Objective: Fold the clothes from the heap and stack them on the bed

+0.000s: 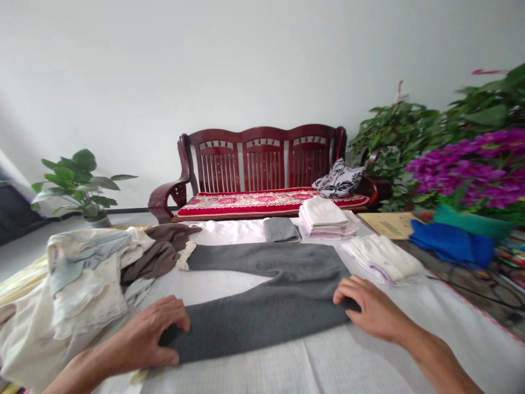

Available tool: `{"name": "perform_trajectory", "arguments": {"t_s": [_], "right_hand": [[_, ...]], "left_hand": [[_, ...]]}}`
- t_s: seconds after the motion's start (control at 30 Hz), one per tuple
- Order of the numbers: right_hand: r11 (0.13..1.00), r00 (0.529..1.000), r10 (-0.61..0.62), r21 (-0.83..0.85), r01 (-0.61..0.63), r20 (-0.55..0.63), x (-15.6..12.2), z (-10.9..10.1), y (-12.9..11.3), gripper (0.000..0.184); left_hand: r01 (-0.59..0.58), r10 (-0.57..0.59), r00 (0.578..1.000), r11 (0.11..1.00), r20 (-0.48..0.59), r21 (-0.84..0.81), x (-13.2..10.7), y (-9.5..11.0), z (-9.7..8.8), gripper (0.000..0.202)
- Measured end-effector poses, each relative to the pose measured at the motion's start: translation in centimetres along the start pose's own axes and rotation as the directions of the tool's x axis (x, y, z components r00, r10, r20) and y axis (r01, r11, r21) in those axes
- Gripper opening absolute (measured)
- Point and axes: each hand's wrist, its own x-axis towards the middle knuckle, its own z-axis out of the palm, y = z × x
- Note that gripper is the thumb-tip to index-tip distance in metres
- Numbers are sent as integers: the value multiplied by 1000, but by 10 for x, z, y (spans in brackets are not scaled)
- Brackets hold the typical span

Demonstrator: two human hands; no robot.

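A pair of dark grey trousers [266,317] lies spread flat on the white cloth, legs to the left and waist to the right. Pale frilled trim [186,256] shows at the cuff of the far leg. My left hand [151,331] grips the near leg's lower end, its fingers and thumb curled on the fabric. At the waist's near corner, my right hand [371,306] holds the edge between thumb and fingers. Beyond the trousers sits a folded grey garment [281,230]. A folded white stack [326,216] stands beside it, with another folded white garment [381,257] nearer me.
Loose clothes in white and pale blue [88,268] and brown [164,249] are heaped at the left. To the right are blue cloth [451,241] and purple flowers [471,167]. A wooden bench [262,142] with a patterned cushion [339,178] stands behind.
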Motion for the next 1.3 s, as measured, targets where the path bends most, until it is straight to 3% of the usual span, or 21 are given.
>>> {"name": "perform_trajectory", "arguments": {"t_s": [0.13,0.3,0.43,0.53,0.6,0.67,0.73,0.83,0.97,1.07,1.17,1.3], "right_hand": [[998,999,9,-65,-6,45,-12,7,0,62],[986,1000,1,-167,0,10,-10,5,-11,32],[991,998,9,-132,-1,62,-19,-4,-11,33],[999,990,21,-29,-17,140,-23,-7,0,32],[994,990,83,61,-90,112,-17,-8,13,27],[968,974,228,107,-226,-7,-6,-7,28,21],[914,908,404,97,-394,-114,9,-4,41,28],[841,834,542,60,-538,-104,29,1,52,48],[818,815,575,67,-571,-68,40,8,58,63],[792,788,610,49,-608,-79,40,11,62,69],[792,788,611,73,-607,-75,39,16,70,69],[820,823,557,231,-525,-107,40,22,77,68]], "left_hand": [[66,-66,998,998,23,24,-18,9,14,50],[61,-57,998,991,-37,119,-14,6,20,29],[86,-78,995,987,-66,139,-21,5,14,25],[125,-127,992,990,27,57,-26,7,10,27],[160,-157,985,986,65,-44,-18,11,6,23],[186,-189,982,969,0,-164,3,20,5,9],[181,-225,967,936,-117,-301,36,35,7,20],[181,-283,950,845,-132,-503,95,66,18,25],[185,-296,955,641,-18,-745,165,99,39,33],[179,-308,951,535,6,-826,202,107,53,46],[148,-285,958,436,20,-888,224,108,63,65],[151,-228,971,325,77,-934,234,114,70,82]]}}
